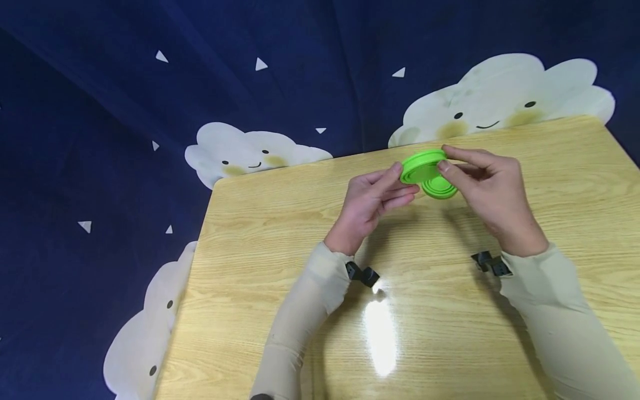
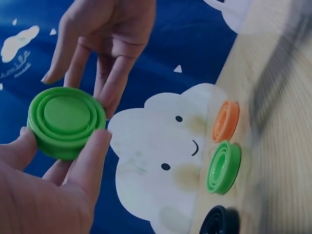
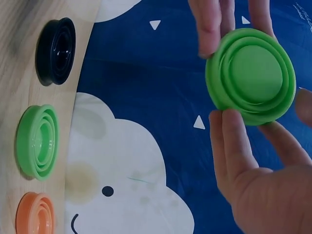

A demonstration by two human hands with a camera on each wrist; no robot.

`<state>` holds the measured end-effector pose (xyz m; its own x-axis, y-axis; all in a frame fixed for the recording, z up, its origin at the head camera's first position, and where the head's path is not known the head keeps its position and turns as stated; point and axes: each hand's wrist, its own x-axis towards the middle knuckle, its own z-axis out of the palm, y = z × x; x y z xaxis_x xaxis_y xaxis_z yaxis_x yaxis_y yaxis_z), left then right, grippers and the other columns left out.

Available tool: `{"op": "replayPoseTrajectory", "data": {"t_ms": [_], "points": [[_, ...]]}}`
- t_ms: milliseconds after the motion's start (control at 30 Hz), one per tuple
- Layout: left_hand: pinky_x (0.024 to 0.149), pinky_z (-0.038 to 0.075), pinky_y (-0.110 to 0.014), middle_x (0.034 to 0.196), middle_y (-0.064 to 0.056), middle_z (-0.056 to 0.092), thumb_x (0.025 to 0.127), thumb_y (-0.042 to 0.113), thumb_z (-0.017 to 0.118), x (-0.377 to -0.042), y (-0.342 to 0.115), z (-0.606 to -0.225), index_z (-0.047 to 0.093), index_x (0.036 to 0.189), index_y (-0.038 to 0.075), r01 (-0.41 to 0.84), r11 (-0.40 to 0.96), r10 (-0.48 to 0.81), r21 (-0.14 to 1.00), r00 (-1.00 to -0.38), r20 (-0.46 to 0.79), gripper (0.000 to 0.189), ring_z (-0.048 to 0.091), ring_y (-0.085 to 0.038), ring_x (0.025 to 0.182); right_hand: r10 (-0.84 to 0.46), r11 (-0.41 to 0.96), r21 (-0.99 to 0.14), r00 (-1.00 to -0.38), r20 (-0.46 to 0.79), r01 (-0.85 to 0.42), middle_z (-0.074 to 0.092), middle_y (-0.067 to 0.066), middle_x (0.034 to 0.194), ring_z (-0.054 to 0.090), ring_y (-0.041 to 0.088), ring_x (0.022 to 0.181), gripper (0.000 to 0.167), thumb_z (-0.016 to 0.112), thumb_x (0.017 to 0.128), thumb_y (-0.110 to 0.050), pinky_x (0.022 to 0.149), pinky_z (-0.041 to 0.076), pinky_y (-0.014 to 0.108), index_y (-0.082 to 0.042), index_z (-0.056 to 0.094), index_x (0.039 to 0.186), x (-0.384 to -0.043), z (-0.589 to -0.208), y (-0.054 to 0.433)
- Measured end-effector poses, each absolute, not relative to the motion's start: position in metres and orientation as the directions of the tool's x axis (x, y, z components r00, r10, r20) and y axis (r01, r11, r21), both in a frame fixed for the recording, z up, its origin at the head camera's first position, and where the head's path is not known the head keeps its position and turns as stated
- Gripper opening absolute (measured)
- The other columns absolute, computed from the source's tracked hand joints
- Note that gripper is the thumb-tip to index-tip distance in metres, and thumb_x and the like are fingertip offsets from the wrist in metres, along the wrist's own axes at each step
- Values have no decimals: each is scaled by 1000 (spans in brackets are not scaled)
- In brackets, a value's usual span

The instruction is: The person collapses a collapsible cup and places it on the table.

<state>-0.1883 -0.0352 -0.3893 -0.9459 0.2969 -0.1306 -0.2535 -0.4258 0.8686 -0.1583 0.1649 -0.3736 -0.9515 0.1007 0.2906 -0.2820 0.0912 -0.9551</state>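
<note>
Both hands hold a green collapsible cup [image 1: 419,166], folded flat into concentric rings, up over the far part of the table. My left hand [image 1: 367,203] grips its left edge, thumb on the rim and fingers below. My right hand [image 1: 500,191] pinches the opposite edge between thumb and fingers. In the left wrist view the cup's round flat face [image 2: 67,115] shows between the two hands. A second green folded cup [image 1: 441,189] lies on the table behind it, partly covered by the held one in the head view.
An orange folded cup [image 2: 226,122] and a black one [image 3: 56,51] stand in a row with the second green cup [image 3: 37,142] near the table's far edge. The wooden table [image 1: 260,250] meets a dark blue cloth [image 1: 300,33] with white clouds.
</note>
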Motion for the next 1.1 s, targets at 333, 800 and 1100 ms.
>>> {"op": "replayPoseTrajectory", "data": {"t_ms": [333,800,1100], "points": [[85,59,-35,111,-9,74,85,4,81,-181,-19,-388,68,125,-4,278,-108,83,955,-954,287,42,72,-13,96,111,40,-958,-952,286,-283,68,11,115,70,13,99,51,86,75,6,85,55,21,2,69,124,-157,-372,171],[96,53,-31,132,-14,63,72,-6,86,-182,-22,-383,64,126,-8,484,55,184,873,-864,468,58,60,-6,120,97,185,-957,-964,246,-225,68,13,124,69,9,101,63,91,69,4,86,53,17,3,67,127,-156,-370,176],[89,57,-29,120,-16,69,68,-5,89,-187,-37,-384,71,116,-7,480,132,135,867,-875,464,51,70,-14,104,29,203,-952,-970,240,-230,66,15,125,69,9,99,60,89,72,3,83,55,17,2,67,127,-162,-377,163]]}}
